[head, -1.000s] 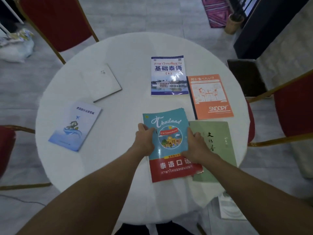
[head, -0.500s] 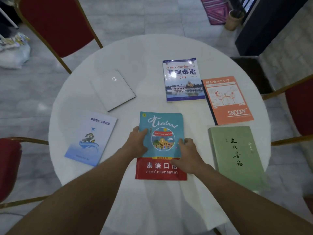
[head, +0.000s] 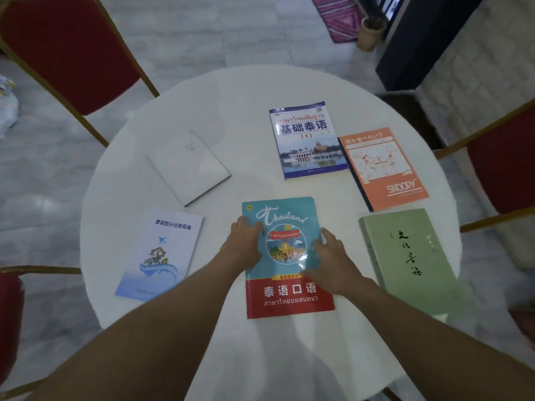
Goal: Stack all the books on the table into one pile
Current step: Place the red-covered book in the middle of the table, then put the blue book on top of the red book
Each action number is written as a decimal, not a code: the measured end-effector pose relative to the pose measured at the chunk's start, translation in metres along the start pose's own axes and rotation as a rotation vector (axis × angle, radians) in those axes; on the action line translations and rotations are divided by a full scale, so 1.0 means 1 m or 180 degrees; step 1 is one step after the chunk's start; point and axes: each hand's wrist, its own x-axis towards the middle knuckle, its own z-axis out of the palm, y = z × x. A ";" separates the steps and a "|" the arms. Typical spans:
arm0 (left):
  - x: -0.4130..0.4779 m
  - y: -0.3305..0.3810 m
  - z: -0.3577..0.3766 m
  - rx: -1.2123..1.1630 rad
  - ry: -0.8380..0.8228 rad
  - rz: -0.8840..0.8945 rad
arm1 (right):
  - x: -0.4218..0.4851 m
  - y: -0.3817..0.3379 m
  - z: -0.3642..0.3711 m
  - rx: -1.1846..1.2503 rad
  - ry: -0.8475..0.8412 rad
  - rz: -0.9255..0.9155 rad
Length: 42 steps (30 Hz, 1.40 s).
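I had the round white table [head: 231, 111] in front of me with six books lying flat and apart on it, none yet stacked. Largest to smallest as I judged them: the green book [head: 411, 261] at the right edge, the Thailand book [head: 289, 296] nearest me in the middle, the blue Thai textbook [head: 308, 140] beyond it, the orange Snoopy notebook [head: 382, 169] just beside that textbook, the pale blue booklet [head: 162, 250] at the left, and the white book [head: 188, 166] up left. My left hand [head: 246, 244] lay flat on the Thailand book's left edge and my right hand [head: 333, 261] on its right side, fingers [head: 325, 234] spread and pressing, not clenched and not gripping anything. I judged this book was being settled as the base of the pile. To do it well I would have kept it square and central, within easy reach, then set the green book and the textbook on first and left the thin booklet and notebook for the top, edges aligned so nothing slid. There were no containers on the table, so nothing held anything.
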 end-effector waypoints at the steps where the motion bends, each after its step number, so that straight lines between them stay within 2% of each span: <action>1: 0.004 0.002 -0.004 -0.0032 0.0027 0.0050 | 0.002 0.000 -0.004 0.0051 0.0061 0.0023; 5: 0.031 0.017 -0.025 -0.0045 0.0080 0.0161 | 0.021 0.008 -0.028 0.0210 0.0285 0.0076; 17: 0.127 0.066 -0.063 -0.0328 0.0092 -0.0022 | 0.131 0.043 -0.103 0.0156 0.0711 0.0103; 22: 0.164 0.075 -0.058 -0.0506 0.0014 -0.0221 | 0.172 0.053 -0.115 0.0218 0.0642 0.0201; 26: 0.181 0.081 -0.049 -0.0526 0.0214 -0.0402 | 0.189 0.057 -0.110 -0.0162 0.0504 0.0290; 29: 0.192 0.090 -0.047 -0.1284 0.0356 -0.0504 | 0.193 0.058 -0.103 -0.0315 0.0674 0.0290; 34: 0.205 0.100 -0.051 -0.2262 0.0610 -0.1245 | 0.195 0.056 -0.100 -0.0121 0.0724 0.0297; 39: 0.207 0.111 -0.061 -0.2675 0.0717 -0.1192 | 0.192 0.054 -0.106 0.0513 0.0633 0.0399; 42: 0.201 0.113 -0.067 -0.2792 0.0578 -0.1110 | 0.187 0.053 -0.108 0.1008 0.0680 0.0488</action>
